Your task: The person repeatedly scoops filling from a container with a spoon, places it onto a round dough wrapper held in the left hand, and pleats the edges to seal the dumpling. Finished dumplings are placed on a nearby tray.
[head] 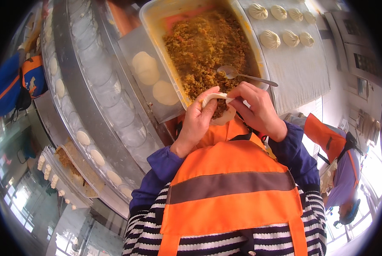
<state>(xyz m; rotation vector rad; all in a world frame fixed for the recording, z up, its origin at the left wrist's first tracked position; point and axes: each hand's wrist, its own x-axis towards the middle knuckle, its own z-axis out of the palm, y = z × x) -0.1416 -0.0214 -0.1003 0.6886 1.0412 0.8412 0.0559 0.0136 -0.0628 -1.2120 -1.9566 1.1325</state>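
A round dough wrapper with brown chopped filling on it is held between both hands, just in front of the filling tub. My left hand cups it from the left, thumb over the filling. Fingertips of my right hand pinch the wrapper's upper right edge, where the rim is gathered. Beyond the hands, a white plastic tub holds a mass of chopped filling. A metal spoon lies on the filling, its handle across the tub's right rim.
Left of the tub, flat dough wrappers lie on a metal surface beside a floured conveyor. Pleated buns sit on a mesh-covered tray at right. One person is at the right, another at the far left. Another filling tub is lower left.
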